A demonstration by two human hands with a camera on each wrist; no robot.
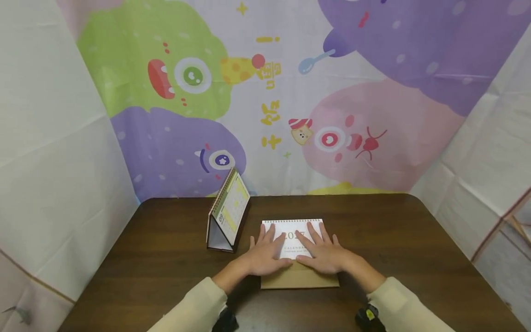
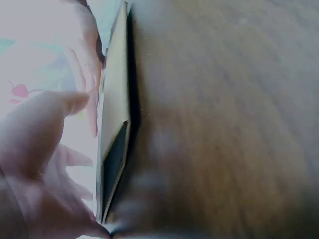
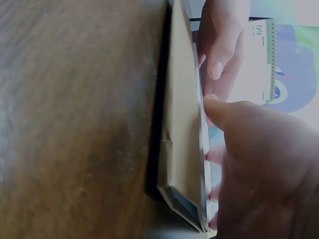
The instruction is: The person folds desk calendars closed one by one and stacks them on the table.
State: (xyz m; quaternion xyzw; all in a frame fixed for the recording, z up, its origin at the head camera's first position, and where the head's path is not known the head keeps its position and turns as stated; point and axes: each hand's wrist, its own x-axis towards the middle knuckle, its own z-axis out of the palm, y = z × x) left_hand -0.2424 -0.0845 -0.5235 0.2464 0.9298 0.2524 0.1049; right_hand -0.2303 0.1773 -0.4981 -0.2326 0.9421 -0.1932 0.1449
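Observation:
A small desk calendar (image 1: pixel 290 227) with a white 2027 cover page, spiral binding along its far edge and a kraft-brown base (image 1: pixel 299 280) lies low on the table in front of me. My left hand (image 1: pixel 264 256) rests on the left part of the cover, fingers straight and spread. On the right part lies my right hand (image 1: pixel 327 256), its fingers spread the same way. The thumbs point toward each other near the cover's lower edge. Both wrist views show the brown base (image 2: pixel 115 84) from the side, folded into a flattened wedge with an open end.
A second desk calendar (image 1: pixel 234 207), with a green and yellow page marked 09, stands as a tent to the left. The dark wooden table (image 1: pixel 166 276) has a cartoon-printed cloth (image 1: pixel 286 180) behind it and white cloth walls (image 1: pixel 62 138) at the sides.

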